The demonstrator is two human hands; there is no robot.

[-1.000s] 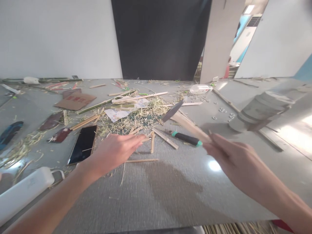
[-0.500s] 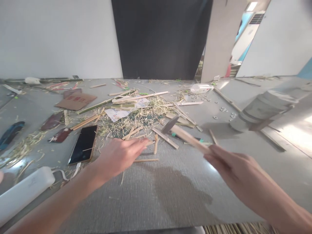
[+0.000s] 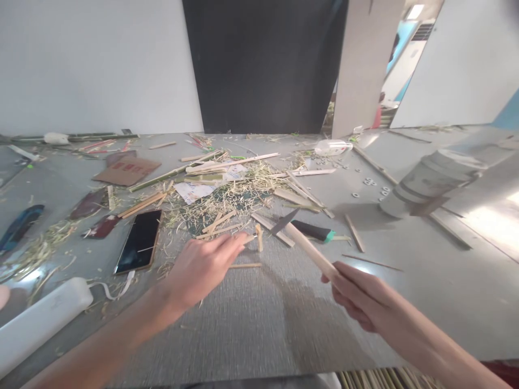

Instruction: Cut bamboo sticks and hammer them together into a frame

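My left hand [image 3: 205,267] is closed in a pinch around a short wooden-handled tool [image 3: 250,238] with a small metal tip; its full shape is hidden by the fingers. The tip meets a small bamboo piece [image 3: 260,239] on the table. In my right hand [image 3: 363,292] is a hammer [image 3: 310,251], gripped by its pale wooden handle. The dark hammer head hangs just right of the bamboo piece, apart from it. A black-handled tool with a green end [image 3: 312,231] lies behind the hammer, beside a flat bamboo strip [image 3: 273,229].
Bamboo shavings [image 3: 247,189] and split strips cover the table's middle. A phone [image 3: 139,240], a white power bank [image 3: 44,324] and cardboard [image 3: 130,170] lie left. To the right stand a bamboo-like grey cylinder [image 3: 430,181] and several small white rings [image 3: 368,181].
The hammer and my right hand have come down and slightly left, bringing the head nearer the bamboo piece. My left hand stays nearly in place.
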